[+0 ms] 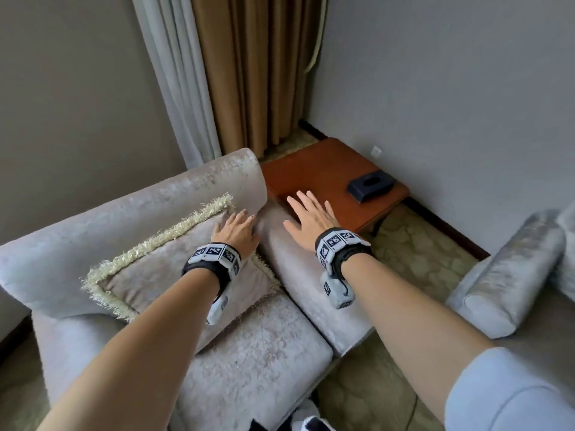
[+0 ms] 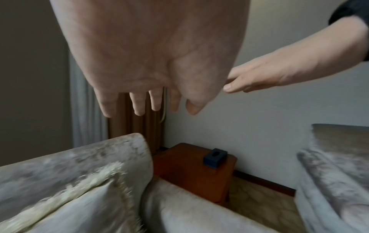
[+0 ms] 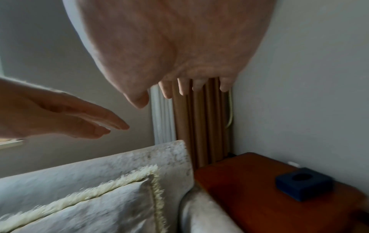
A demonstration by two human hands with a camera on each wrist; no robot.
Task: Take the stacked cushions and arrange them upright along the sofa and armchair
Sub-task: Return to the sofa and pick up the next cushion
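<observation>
A pale grey cushion [image 1: 174, 262] with a cream fringe leans upright against the backrest of the grey armchair [image 1: 102, 222]. My left hand [image 1: 238, 223] hovers over the cushion's upper right corner with fingers spread and relaxed, holding nothing. In the left wrist view the left hand's fingers [image 2: 139, 104] hang in the air above the cushion [image 2: 79, 197]. My right hand [image 1: 306, 209] is flat and open above the chair's right armrest [image 1: 298, 259], and it too is empty. In the right wrist view the cushion [image 3: 89, 209] lies below the right hand's fingers [image 3: 183, 88].
A brown wooden side table [image 1: 317, 175] stands in the corner right of the armchair, with a dark blue tissue box [image 1: 370, 185] on it. The sofa's rolled armrest [image 1: 510, 275] is at the right. Curtains [image 1: 258, 73] hang behind, above patterned carpet [image 1: 420, 262].
</observation>
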